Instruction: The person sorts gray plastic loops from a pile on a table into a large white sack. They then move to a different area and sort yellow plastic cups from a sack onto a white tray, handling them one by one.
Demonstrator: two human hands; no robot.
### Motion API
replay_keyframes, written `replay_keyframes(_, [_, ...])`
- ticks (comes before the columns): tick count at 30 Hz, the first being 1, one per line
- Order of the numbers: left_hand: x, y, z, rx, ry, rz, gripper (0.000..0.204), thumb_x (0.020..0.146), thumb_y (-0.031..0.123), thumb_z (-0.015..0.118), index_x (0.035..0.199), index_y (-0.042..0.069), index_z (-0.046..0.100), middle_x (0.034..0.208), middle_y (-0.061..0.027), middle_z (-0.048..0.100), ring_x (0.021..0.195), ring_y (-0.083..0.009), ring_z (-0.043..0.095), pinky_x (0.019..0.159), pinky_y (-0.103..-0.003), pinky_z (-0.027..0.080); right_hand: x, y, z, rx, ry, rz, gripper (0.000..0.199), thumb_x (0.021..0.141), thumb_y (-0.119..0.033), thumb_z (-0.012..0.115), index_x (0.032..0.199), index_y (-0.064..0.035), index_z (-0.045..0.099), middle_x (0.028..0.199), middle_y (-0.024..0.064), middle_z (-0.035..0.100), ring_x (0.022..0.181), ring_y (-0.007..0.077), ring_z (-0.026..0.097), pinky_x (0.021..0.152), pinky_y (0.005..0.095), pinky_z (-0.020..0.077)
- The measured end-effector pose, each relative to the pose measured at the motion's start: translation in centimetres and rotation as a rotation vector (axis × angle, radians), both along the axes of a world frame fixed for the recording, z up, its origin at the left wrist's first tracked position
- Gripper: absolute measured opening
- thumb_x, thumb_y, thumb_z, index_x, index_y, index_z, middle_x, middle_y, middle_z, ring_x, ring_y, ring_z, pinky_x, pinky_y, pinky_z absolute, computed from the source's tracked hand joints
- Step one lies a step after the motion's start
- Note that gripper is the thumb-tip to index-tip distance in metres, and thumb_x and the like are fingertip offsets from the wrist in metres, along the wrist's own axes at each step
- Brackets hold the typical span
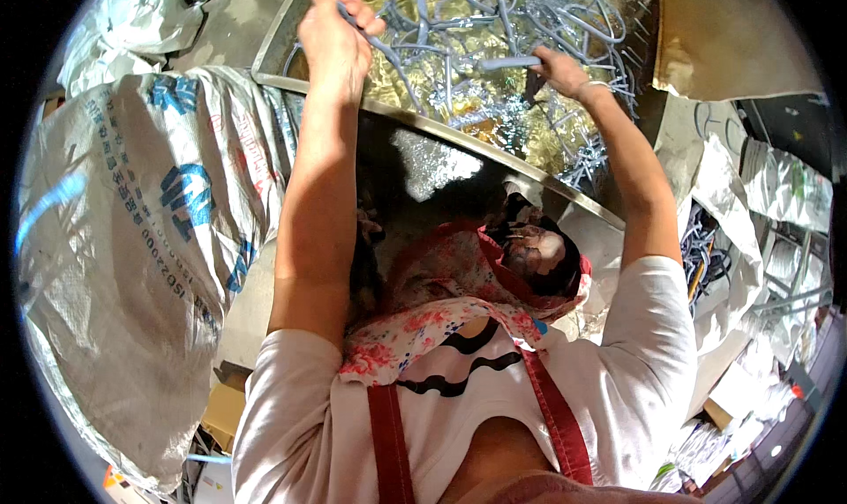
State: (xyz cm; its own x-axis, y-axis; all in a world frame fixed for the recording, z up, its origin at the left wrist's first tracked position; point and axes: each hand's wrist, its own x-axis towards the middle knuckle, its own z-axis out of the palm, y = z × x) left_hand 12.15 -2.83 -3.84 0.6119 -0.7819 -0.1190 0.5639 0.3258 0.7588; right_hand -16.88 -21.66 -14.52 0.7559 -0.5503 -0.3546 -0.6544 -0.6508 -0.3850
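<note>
At the far left, a big white sack (115, 239) with blue print bulges up close to the tub. Behind it, near the top, is a crumpled pale plastic bag (132, 28). A tan box (226, 411) peeks out low down by the sack.

Next comes the left hand (333, 41), above the left part of the metal tub (459, 134). Its fingers curl around a thin grey strip (393, 59). The long way of this strip slants down and to the right, toward the tub's near side. The tub holds shiny, yellow-looking water with loops of tangled grey strips (503, 14) in it. Its near edge slopes down to the right, and bright light sparkles there. Below, between the arms, is a flowered cloth (379, 354).

To the right, the right hand (559, 72) is closed around the end of a thicker grey piece (507, 63). This piece lies almost flat across, its free end pointing left over the tub. Something dark is under this hand; I cannot tell what.

A brown board (741, 41) stands past the tub. Nearer, a white bag (728, 213) holds dark strips (700, 257), with papers (732, 416) heaped below.
</note>
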Motion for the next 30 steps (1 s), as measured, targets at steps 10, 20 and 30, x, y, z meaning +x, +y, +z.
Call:
replay_keyframes(10, [-2.1, 0.2, 2.5, 0.362, -0.535, 0.168, 0.021, 0.082, 0.022, 0.062, 0.074, 0.005, 0.054, 0.057, 0.0008, 0.051, 0.043, -0.0065, 0.044, 0.039, -0.022, 0.034, -0.3, 0.5, 12.2, -0.811, 0.049, 0.386, 0.027, 0.079, -0.037, 0.059, 0.083, -0.0099, 0.061, 0.083, 0.009, 0.058, 0.073, 0.0263, 0.061, 0.059, 0.0377, 0.0472])
replay_keyframes(20, [-2.1, 1.4, 1.9, 0.482, -0.872, -0.01, 0.025, 0.081, 0.027, 0.064, 0.082, 0.002, 0.06, 0.06, 0.0005, 0.054, 0.051, -0.0085, 0.047, 0.048, -0.025, 0.04, 13.5, 5.3, 17.4, -0.311, -0.957, 0.215, 0.021, 0.081, -0.024, 0.061, 0.083, -0.0033, 0.056, 0.08, 0.0145, 0.057, 0.072, 0.0268, 0.057, 0.061, 0.0311, 0.0458])
replay_keyframes(30, [3.4, 1.9, 2.4, 0.095, -0.146, 0.403, 0.019, 0.086, 0.016, 0.058, 0.094, 0.003, 0.047, 0.064, -0.0054, 0.046, 0.047, -0.0157, 0.044, 0.042, -0.027, 0.038, 18.6, 10.5, -7.4, 0.365, 0.042, -0.189, 0.073, 0.084, -0.058, 0.043, 0.107, 0.0108, 0.054, 0.114, 0.0297, 0.051, 0.109, 0.0383, 0.049, 0.094, 0.0398, 0.0382])
